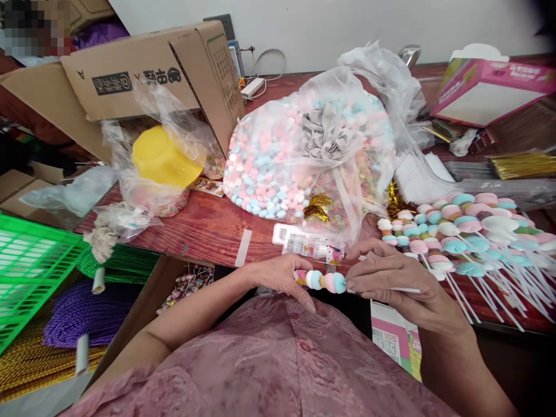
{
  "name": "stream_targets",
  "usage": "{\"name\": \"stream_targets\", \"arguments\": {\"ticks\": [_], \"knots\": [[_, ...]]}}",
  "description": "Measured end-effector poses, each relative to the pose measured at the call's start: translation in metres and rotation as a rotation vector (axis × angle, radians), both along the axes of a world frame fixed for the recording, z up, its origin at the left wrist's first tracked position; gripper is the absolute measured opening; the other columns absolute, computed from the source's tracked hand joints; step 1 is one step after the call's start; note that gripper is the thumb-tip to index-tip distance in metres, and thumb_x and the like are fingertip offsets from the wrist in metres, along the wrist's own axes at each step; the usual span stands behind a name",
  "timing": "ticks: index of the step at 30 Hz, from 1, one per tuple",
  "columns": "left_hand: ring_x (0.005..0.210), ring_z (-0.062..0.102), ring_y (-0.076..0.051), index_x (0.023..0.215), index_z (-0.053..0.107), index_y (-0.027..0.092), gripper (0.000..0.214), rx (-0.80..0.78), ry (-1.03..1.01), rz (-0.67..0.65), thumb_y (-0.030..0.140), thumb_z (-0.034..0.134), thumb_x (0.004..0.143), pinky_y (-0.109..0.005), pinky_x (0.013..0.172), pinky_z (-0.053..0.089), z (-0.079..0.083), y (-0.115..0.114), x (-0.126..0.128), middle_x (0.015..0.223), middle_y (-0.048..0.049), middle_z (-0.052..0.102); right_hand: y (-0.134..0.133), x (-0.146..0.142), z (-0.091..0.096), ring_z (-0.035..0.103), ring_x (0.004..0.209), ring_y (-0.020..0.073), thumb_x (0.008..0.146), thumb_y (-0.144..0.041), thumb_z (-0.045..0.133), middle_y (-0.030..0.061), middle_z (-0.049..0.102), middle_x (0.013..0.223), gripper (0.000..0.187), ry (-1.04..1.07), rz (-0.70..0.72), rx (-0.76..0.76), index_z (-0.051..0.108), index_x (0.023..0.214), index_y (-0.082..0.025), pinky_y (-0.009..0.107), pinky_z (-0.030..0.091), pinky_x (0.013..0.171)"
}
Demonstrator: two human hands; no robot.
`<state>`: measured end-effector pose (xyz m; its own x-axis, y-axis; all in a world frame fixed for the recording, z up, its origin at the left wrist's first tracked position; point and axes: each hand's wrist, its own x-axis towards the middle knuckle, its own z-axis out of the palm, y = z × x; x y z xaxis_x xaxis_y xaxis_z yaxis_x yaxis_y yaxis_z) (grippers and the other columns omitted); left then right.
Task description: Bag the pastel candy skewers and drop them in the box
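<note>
A skewer of pink, white and blue marshmallow candies (326, 281) lies level in front of my lap. My left hand (283, 274) is closed around its left end, the thumb stretched below it. At the other end, the fingers of my right hand (393, 282) pinch the skewer by the blue candy, and a white stick pokes out past them. Finished-looking candy skewers (469, 231) lie piled to the right of my right hand, white sticks toward me. A printed plastic packet (306, 242) lies just beyond my hands.
A large clear bag of pastel candies (269, 159) fills the table's middle. Left of it are a yellow bowl-like piece (163, 155) in plastic and a cardboard box (143, 75). A pink carton (490, 87) stands at back right. A green crate (35, 272) and bundled cords (93, 313) are at left.
</note>
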<state>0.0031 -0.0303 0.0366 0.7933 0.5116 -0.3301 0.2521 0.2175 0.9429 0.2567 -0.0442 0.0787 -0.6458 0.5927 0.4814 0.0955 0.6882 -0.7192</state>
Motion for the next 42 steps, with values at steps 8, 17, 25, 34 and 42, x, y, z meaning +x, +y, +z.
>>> {"name": "stream_targets", "arguments": {"ticks": [8,17,25,34,42], "knots": [[0.07,0.053,-0.012,0.098,0.073,0.016,0.041,0.165,0.043,0.216,0.027,0.086,0.06,-0.023,0.067,0.043,-0.002,-0.008,0.008,0.078,0.004,0.063,-0.01,-0.018,-0.025,0.071,0.076,0.02,0.085,-0.013,0.067,-0.0008,0.078,0.085,0.031,0.213,-0.242,-0.007,0.075,0.108,-0.033,0.043,0.055,0.078],[0.078,0.057,-0.016,0.094,0.069,0.015,0.029,0.538,0.185,0.312,0.027,0.081,0.07,-0.025,0.07,0.042,0.004,-0.008,0.011,0.082,0.0006,0.065,-0.025,-0.027,-0.036,0.067,0.072,0.0208,0.08,-0.013,0.07,0.0001,0.077,0.078,0.025,0.346,-0.603,0.003,0.078,0.095,-0.031,0.044,0.052,0.078],[0.08,0.057,-0.018,0.102,0.069,0.016,0.039,0.441,0.18,0.181,0.027,0.082,0.067,-0.026,0.071,0.044,0.001,-0.01,0.012,0.087,-0.0006,0.067,-0.021,-0.027,-0.037,0.069,0.067,0.0195,0.082,-0.012,0.069,-0.0006,0.078,0.082,0.029,0.387,-0.477,-0.009,0.077,0.101,-0.033,0.044,0.053,0.078],[0.079,0.054,-0.014,0.095,0.067,0.015,0.046,-0.054,-0.091,0.149,0.026,0.088,0.055,-0.026,0.076,0.044,0.0,-0.009,0.015,0.083,0.0024,0.061,0.003,-0.016,-0.026,0.07,0.073,0.0219,0.087,-0.018,0.065,0.0015,0.077,0.078,0.024,0.325,-0.249,0.005,0.077,0.103,-0.03,0.044,0.055,0.075],[0.065,0.047,-0.009,0.077,0.062,0.013,0.04,0.098,0.033,0.302,0.027,0.089,0.052,-0.021,0.061,0.037,-0.004,-0.004,0.01,0.071,0.0044,0.057,-0.019,-0.014,-0.02,0.07,0.079,0.0214,0.086,-0.011,0.063,0.0026,0.076,0.087,0.031,0.237,-0.101,0.011,0.073,0.112,-0.025,0.048,0.052,0.085]]}}
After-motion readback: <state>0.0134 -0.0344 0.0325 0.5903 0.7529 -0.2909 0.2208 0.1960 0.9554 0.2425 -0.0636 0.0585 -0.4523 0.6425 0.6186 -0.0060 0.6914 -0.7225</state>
